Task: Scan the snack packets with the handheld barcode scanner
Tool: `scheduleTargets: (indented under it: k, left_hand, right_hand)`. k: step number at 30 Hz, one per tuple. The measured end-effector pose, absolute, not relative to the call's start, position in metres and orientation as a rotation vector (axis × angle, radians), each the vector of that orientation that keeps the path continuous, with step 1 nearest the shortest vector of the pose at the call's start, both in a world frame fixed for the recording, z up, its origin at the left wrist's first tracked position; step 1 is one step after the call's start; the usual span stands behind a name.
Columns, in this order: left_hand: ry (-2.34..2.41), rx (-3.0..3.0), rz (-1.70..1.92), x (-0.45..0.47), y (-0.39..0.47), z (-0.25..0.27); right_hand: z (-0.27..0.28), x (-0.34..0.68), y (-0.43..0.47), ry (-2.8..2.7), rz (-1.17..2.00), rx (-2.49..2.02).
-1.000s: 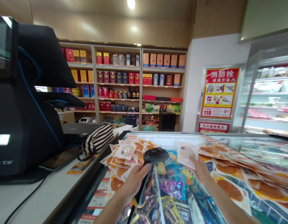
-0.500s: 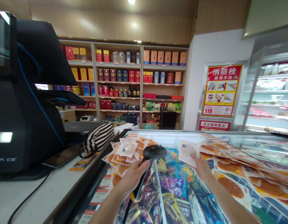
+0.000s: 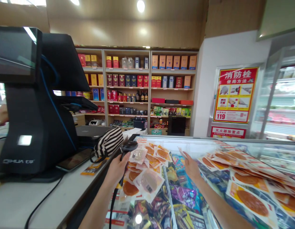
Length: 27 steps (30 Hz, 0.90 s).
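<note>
Your left hand (image 3: 119, 167) grips the black scanner (image 3: 129, 146) at eleven o'clock, beside the flat packets (image 3: 149, 183) piled at twelve; your right hand (image 3: 191, 167), at one o'clock, pinches a thin pale packet (image 3: 181, 152) seen edge-on; the register (image 3: 35, 124) stands on the desk (image 3: 42, 200) at ten.

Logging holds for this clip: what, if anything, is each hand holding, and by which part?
Left hand: the scanner, by its handle. Right hand: something thin and pale, seemingly pinched by one edge; I can't tell what.
</note>
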<state>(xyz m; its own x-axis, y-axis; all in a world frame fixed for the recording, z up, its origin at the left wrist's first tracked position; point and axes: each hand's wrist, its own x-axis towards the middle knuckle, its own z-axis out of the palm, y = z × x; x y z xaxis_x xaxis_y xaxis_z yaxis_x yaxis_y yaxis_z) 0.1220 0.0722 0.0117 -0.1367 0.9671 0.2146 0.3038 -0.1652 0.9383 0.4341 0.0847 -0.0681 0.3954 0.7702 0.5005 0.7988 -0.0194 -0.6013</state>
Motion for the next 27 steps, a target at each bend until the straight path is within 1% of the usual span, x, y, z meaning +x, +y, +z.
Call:
scheduleTargets:
  k: [5, 9, 14, 19, 27]
  left_hand:
    - [1.499, 1.567, 1.298, 0.111, 0.077, 0.01]
    - [1.552, 1.603, 1.343, 0.107, 0.08, 0.008]
    - [1.554, 1.576, 1.313, 0.11, 0.073, 0.017]
    - [1.47, 1.511, 1.254, 0.121, 0.068, 0.02]
    - [1.18, 1.454, 1.119, 0.146, 0.057, 0.018]
  right_hand:
    - [-0.068, 0.387, 0.104, -1.523, 0.048, -1.67]
    - [-0.07, 0.357, 0.11, -1.668, 0.111, -1.483]
    - [-0.068, 0.349, 0.103, -1.696, 0.158, -1.397]
    - [-0.059, 0.389, 0.076, -1.635, 0.078, -1.597]
    - [-0.059, 0.52, -0.02, -1.558, -0.135, -1.976]
